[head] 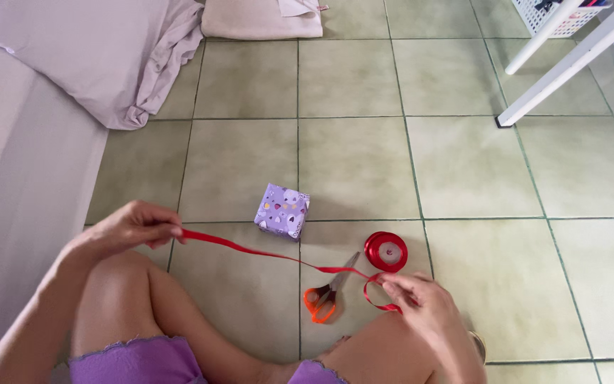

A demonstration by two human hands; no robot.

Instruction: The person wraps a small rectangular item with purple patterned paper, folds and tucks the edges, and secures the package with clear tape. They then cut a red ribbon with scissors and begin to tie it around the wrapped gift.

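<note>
My left hand (133, 227) pinches one end of a red ribbon (264, 253) stretched taut across my lap toward my right hand (421, 302), which grips the other part where the ribbon loops. Just beyond my right hand lies the red ribbon spool (386, 251) flat on the tiled floor. Orange-handled scissors (326, 295) lie shut on the floor beneath the ribbon, left of my right hand. A small box wrapped in purple patterned paper (282, 210) sits on the floor behind the ribbon, between both hands.
My bent knees in purple shorts fill the bottom. A mattress with a pale sheet (30, 142) runs along the left. A folded cloth (261, 20) lies at the top. White furniture legs (563, 67) and a white basket (559, 18) stand top right.
</note>
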